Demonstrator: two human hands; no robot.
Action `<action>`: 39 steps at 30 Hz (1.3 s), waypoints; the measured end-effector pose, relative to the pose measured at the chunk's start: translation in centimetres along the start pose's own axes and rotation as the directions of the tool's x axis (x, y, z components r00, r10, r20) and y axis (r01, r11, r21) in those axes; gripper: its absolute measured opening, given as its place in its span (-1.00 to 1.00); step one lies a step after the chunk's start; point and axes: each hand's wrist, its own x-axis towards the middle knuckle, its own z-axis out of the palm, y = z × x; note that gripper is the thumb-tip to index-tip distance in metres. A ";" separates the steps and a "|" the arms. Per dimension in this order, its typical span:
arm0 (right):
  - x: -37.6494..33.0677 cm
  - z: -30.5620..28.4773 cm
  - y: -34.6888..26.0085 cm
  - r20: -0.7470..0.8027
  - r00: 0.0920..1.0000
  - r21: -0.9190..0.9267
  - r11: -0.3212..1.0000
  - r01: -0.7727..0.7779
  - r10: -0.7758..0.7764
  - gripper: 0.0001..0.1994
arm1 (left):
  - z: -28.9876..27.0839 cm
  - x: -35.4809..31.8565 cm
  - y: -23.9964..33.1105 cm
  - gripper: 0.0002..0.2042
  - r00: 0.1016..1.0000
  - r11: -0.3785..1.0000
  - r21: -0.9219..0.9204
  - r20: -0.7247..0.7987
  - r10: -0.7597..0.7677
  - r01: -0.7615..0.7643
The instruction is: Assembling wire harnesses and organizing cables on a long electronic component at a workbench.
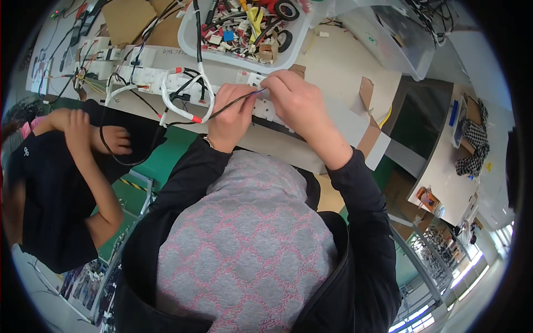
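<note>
My left hand (231,116) is closed around a thin black cable (182,122) close to its end. The fingertips of my right hand (297,102) pinch the bluish wire end (259,91) that comes out of it; its very tip is hidden by the fingers. Both hands are close together above a white fixture block (266,110) at the bench edge. Left of my left hand, a bundle of white and black cables with red bands (165,91) loops over more white blocks.
A clear plastic bin (305,41) of small mixed parts stands just beyond my hands. Another clear bin (383,47) is at the far right. Cardboard flaps (366,94) stick up on the right. A co-worker in black (53,194) sits close on my left, arms folded at the bench.
</note>
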 end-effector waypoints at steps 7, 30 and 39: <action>3.9 1.2 0.6 0.055 0.997 0.271 0.960 -0.072 0.059 -0.77 | -1.4 1.0 -0.2 -0.86 0.987 0.988 0.011 0.038 -0.153 0.153; 5.5 1.4 2.3 0.149 0.988 0.348 0.937 -0.017 -0.037 -0.78 | -2.8 3.6 -0.1 -0.86 0.984 0.992 0.079 0.140 -0.106 0.096; -0.3 -2.2 1.8 0.126 0.990 0.192 0.978 -0.086 0.063 -0.71 | -1.7 1.7 1.1 -0.80 0.987 0.987 0.159 0.161 -0.027 0.001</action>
